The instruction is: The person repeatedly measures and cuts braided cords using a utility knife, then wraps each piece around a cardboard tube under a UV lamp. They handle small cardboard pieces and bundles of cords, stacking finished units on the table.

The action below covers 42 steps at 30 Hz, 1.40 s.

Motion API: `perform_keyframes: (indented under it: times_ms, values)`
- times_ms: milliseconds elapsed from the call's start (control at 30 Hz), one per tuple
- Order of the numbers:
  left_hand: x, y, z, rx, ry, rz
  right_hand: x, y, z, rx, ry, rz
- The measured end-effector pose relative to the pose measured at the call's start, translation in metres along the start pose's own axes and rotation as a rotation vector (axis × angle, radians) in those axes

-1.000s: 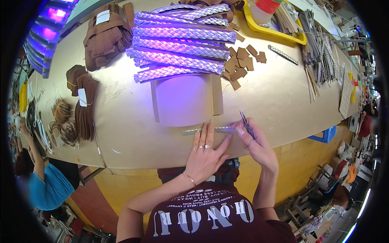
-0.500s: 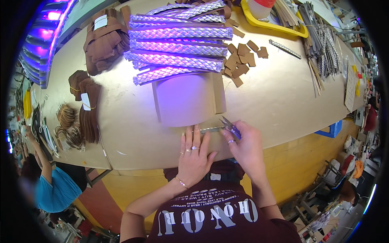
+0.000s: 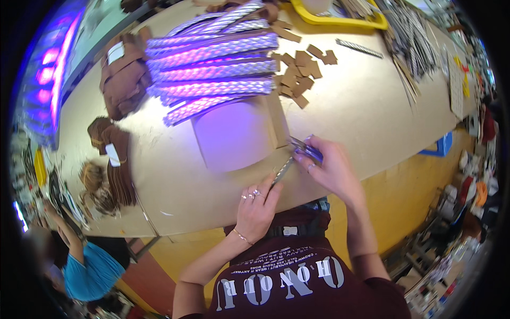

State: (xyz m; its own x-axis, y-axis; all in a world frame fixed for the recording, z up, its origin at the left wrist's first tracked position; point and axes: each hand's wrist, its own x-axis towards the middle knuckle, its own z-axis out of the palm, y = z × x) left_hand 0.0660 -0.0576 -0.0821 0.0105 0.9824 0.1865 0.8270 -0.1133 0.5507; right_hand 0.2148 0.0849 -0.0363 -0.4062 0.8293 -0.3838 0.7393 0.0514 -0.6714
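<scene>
My left hand (image 3: 256,208) is closed on a thin braided strip (image 3: 283,171), which slants up and right from its fingertips. Closed around small metal snips (image 3: 309,150), my right hand (image 3: 334,166) holds the blades close to the strip's upper end. Whether the blades touch the strip is too blurred to tell. Beyond my hands stands a tan cardboard box (image 3: 234,135), with several braided straps (image 3: 218,69) stacked across its far part under violet light.
Brown cut pieces (image 3: 300,69) lie right of the straps. A yellow tray (image 3: 340,24) and bundled strips (image 3: 411,48) sit farther right. Brown strip bundles (image 3: 123,80) lie left. A person in a blue shirt (image 3: 94,274) is at the left. A violet lamp (image 3: 50,74) stands far left.
My left hand has gone from lying flat over the strip to gripping it, and the strip now tilts upward. The snips in my right hand have come to its upper end. The view has shifted.
</scene>
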Motion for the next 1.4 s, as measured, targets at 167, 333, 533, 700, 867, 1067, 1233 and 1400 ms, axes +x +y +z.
perform_keyframes:
  times_ms: [167,333,533,700,867,1067,1233,1400]
  values:
    - [0.013,0.006,-0.005,-0.5,-0.051,-0.257,0.012,0.008,-0.014,-0.082,-0.07,-0.117]
    - [0.022,0.009,-0.014,-1.395,-0.324,-0.792,0.026,0.021,-0.037,0.103,-0.282,-0.289]
    - [0.026,0.028,-0.02,-1.532,-0.607,-0.737,0.035,0.025,-0.066,0.342,-0.604,-0.441]
    - [0.029,0.038,-0.028,-1.521,-0.703,-0.641,0.041,0.017,-0.07,0.376,-0.747,-0.439]
    - [0.03,0.041,-0.027,-1.481,-0.673,-0.63,0.042,0.02,-0.068,0.348,-0.716,-0.476]
    - [0.026,0.037,-0.018,-1.37,-0.689,-0.666,0.04,0.029,-0.062,0.382,-0.696,-0.416]
    - [0.027,0.029,-0.015,-1.039,-0.635,-0.658,0.038,0.033,-0.061,0.219,-0.603,-0.401]
    - [0.027,0.02,-0.026,-0.068,-0.139,-0.186,0.018,0.031,-0.045,-0.028,-0.364,-0.239]
